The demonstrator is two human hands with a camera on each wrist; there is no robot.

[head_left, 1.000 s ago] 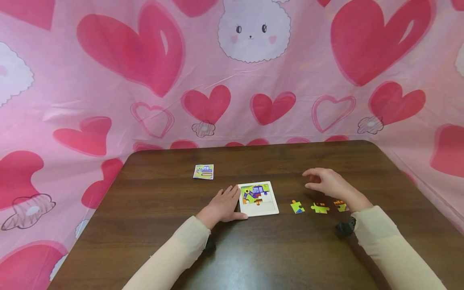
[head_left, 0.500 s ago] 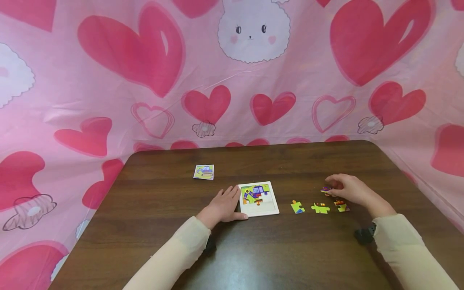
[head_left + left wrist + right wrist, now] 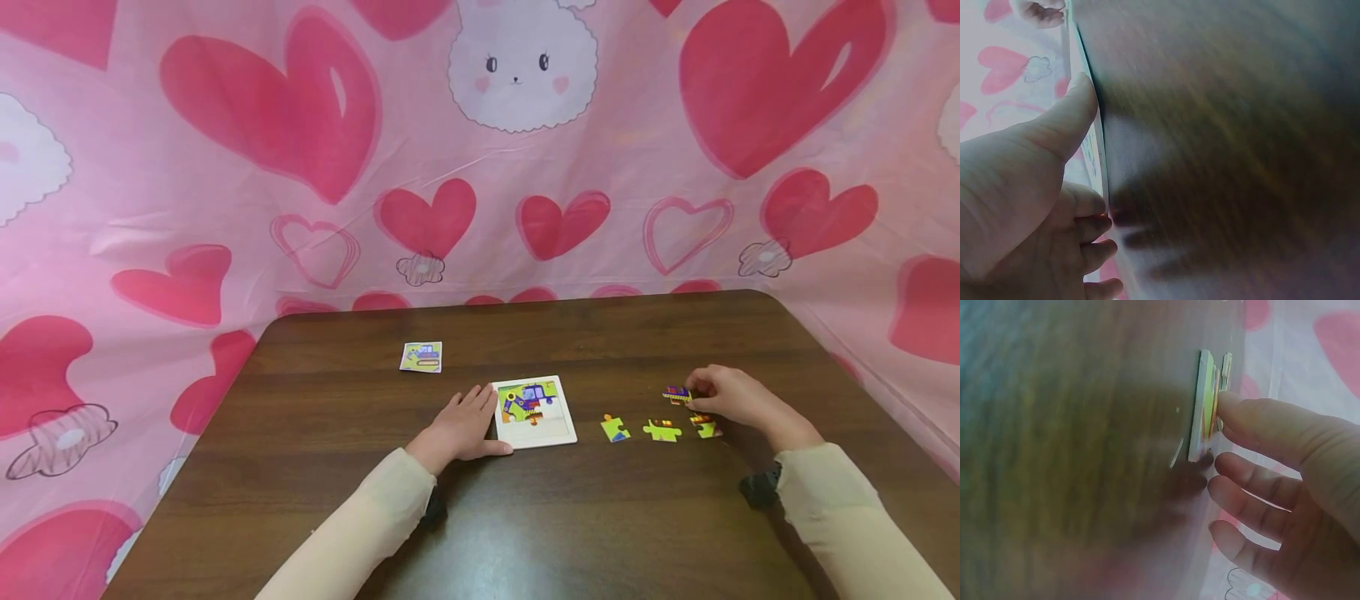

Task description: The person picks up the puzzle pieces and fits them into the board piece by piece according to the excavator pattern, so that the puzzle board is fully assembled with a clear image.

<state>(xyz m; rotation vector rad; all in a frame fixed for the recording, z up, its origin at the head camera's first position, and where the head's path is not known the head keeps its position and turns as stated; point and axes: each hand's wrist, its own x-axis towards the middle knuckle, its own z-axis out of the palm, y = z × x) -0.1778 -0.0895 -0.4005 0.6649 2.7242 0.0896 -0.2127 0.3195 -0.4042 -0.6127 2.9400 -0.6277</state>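
A white puzzle frame (image 3: 562,425) lies mid-table, its upper part filled with joined pieces of a digger picture. My left hand (image 3: 463,423) rests at its left side, fingers straight and spread, thumb along the near corner. In the left wrist view, that thumb (image 3: 1079,112) touches the frame's edge. On the right, a purple and yellow puzzle piece (image 3: 673,395) lies on the table. My right hand (image 3: 738,402) pinches its right end between thumb and forefinger. In the right wrist view the thumb (image 3: 1260,419) reaches past a nearer piece (image 3: 1202,412); the forefinger is mostly hidden.
A green piece with a blue corner (image 3: 616,428), a green piece with orange marks (image 3: 662,431) and another green piece (image 3: 705,427) partly under my right hand lie in a row. A small picture card (image 3: 422,357) lies at the back left of the brown table (image 3: 525,517).
My right hand has moved right and down to the purple piece, its fingertips shifting to that piece's right end. The left hand and the frame have stayed put.
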